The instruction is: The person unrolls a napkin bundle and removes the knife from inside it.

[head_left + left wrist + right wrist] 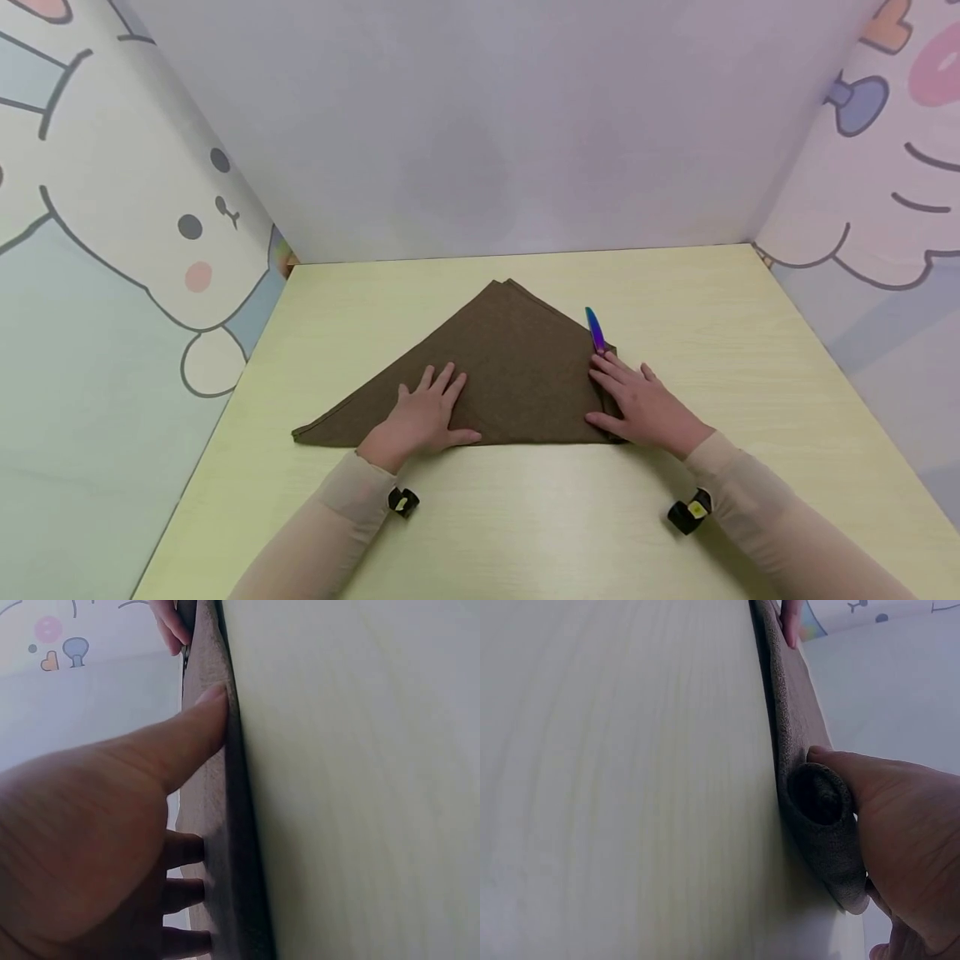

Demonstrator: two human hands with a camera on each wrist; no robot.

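A brown cloth (525,375), folded into a large triangle, lies with its peak towards the back wall. My left hand (422,417) rests on its left part, fingers spread and thumb along the front edge. At the right end the cloth is turned into a small roll, whose hollow end (817,795) shows in the right wrist view. Over this roll lies my right hand (637,406), its fingers extended and its thumb touching the top. A shiny blue-purple knife (595,327) sticks out beyond the right fingertips; its lower part is hidden.
The pale wooden table (555,517) extends around the cloth. A plain wall (480,133) stands along its back edge, with cartoon-printed panels (135,275) at the sides. Small black devices (688,512) sit at both wrists.
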